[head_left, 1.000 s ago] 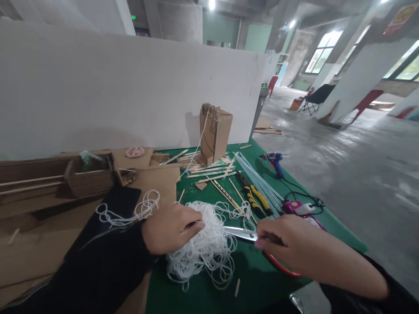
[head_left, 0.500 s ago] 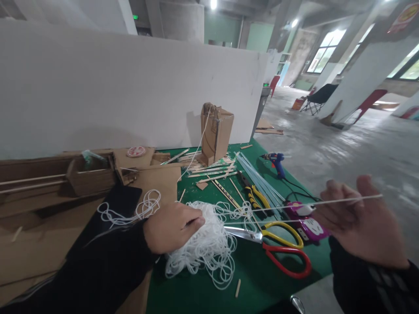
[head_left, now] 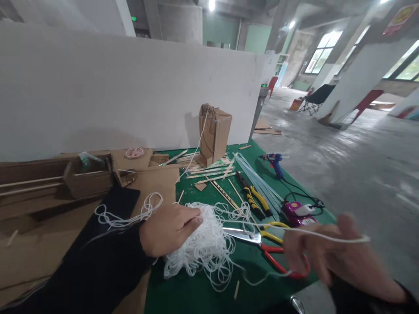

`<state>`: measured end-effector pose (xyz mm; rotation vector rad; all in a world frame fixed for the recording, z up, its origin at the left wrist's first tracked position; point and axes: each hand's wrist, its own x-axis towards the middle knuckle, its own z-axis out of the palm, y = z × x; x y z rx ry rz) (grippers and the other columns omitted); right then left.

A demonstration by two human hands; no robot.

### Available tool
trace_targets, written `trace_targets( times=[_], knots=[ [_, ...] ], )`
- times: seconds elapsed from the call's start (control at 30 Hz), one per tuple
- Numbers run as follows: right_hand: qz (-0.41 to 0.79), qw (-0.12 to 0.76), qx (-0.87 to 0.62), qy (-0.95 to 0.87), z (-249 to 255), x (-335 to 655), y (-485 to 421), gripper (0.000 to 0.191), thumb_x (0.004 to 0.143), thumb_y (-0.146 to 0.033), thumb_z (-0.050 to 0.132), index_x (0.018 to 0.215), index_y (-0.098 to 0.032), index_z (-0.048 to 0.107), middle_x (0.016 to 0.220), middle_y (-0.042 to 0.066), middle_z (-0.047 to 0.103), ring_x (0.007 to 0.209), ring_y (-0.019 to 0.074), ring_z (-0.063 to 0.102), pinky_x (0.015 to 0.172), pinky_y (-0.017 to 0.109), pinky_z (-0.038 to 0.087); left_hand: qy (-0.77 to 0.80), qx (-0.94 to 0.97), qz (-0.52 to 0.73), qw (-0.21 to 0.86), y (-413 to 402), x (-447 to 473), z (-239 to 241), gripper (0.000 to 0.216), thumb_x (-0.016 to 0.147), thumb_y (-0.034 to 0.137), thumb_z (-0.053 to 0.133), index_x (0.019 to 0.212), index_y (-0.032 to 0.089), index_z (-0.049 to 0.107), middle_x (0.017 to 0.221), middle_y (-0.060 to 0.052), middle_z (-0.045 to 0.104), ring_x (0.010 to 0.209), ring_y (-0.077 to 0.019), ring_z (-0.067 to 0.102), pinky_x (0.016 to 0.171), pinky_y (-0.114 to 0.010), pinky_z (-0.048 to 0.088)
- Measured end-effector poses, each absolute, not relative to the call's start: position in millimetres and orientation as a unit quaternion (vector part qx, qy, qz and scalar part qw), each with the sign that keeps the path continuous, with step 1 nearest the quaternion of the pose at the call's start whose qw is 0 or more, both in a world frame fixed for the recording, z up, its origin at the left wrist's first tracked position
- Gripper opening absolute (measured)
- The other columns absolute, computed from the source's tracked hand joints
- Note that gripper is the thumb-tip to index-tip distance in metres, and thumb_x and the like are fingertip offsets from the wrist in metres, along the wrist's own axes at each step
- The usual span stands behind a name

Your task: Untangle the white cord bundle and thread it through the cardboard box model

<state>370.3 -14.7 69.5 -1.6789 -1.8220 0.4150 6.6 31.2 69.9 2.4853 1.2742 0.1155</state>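
A tangled heap of white cord (head_left: 199, 257) lies on the green tabletop. My left hand (head_left: 170, 229) rests on its upper left side, thumb and forefinger pinched on a strand. From there a strand stretches right to my right hand (head_left: 330, 250), crossing its fingers below the raised thumb. The right hand is motion-blurred, with curled fingers that appear to hold the cord. A slack strand also runs from the heap's lower right to those fingers. Beneath the right hand, scissors (head_left: 245, 235) with yellow and red handles are partly covered.
Pliers (head_left: 252, 196), pale glue sticks (head_left: 258, 179), a blue glue gun (head_left: 275, 163) and a purple power strip (head_left: 294, 213) lie on the right. A cardboard box form (head_left: 216, 135) stands behind wood strips (head_left: 212, 172). Cardboard pieces (head_left: 160, 181) and a dark flat panel (head_left: 121, 203) occupy the left.
My right hand has moved down and slightly left, now over the scissors' handles. The strand to it hangs lower, and another strand droops slackly near the table. My left hand stays on the heap.
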Motion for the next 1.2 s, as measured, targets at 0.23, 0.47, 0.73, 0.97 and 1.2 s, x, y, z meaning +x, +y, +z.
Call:
trace_targets(
  times=[0.23, 0.47, 0.73, 0.97, 1.2],
  knots=[
    [0.354, 0.294, -0.493, -0.739, 54, 236, 0, 0.017, 0.089, -0.031, 0.057, 0.083, -0.018, 0.066, 0.073, 0.001, 0.063, 0.063, 0.013, 0.053, 0.059, 0.024, 0.038, 0.442, 0.863, 0.076, 0.231, 29, 8, 72, 0.042, 0.102, 0.038, 0.028, 0.07, 0.02, 0.048, 0.066, 0.001, 0.055, 0.066, -0.0169, 0.053, 0.061, -0.029, 0.028],
    [0.437, 0.316, -0.426, -0.726, 39, 188, 9, 0.02, 0.087, -0.022, 0.057, 0.068, -0.017, 0.054, 0.066, -0.003, 0.052, 0.063, 0.0111, 0.046, 0.058, 0.023, 0.035, 0.448, 0.864, 0.102, 0.205, 28, 8, 67, 0.04, 0.102, 0.037, 0.028, 0.071, 0.02, 0.047, 0.069, 0.001, 0.056, 0.066, -0.0175, 0.051, 0.061, -0.029, 0.026],
    [0.594, 0.498, -0.322, -0.543, 44, 223, 21, 0.024, 0.086, -0.035, 0.056, 0.067, -0.02, 0.054, 0.103, 0.004, 0.057, 0.097, 0.0201, 0.057, 0.084, 0.034, 0.047, 0.463, 0.844, 0.095, 0.252, 29, 8, 73, 0.047, 0.102, 0.041, 0.025, 0.07, 0.02, 0.052, 0.064, 0.001, 0.058, 0.062, -0.0167, 0.054, 0.059, -0.028, 0.029],
    [0.589, 0.553, -0.318, -0.496, 63, 268, 18, 0.03, 0.093, -0.042, 0.042, 0.069, -0.025, 0.041, 0.05, -0.009, 0.036, 0.029, 0.0064, 0.021, 0.031, 0.02, 0.028, 0.461, 0.844, 0.091, 0.26, 30, 6, 71, 0.044, 0.102, 0.04, 0.027, 0.072, 0.02, 0.052, 0.064, 0.002, 0.057, 0.063, -0.016, 0.055, 0.06, -0.028, 0.03],
    [0.258, 0.246, -0.453, -0.817, 58, 242, 10, 0.033, 0.087, -0.035, 0.063, 0.117, -0.022, 0.064, 0.112, 0.009, 0.067, 0.1, 0.027, 0.063, 0.084, 0.036, 0.046, 0.466, 0.848, 0.087, 0.236, 26, 11, 72, 0.04, 0.101, 0.038, 0.031, 0.069, 0.02, 0.046, 0.064, 0.002, 0.052, 0.063, -0.0162, 0.05, 0.059, -0.029, 0.025]
  ],
)
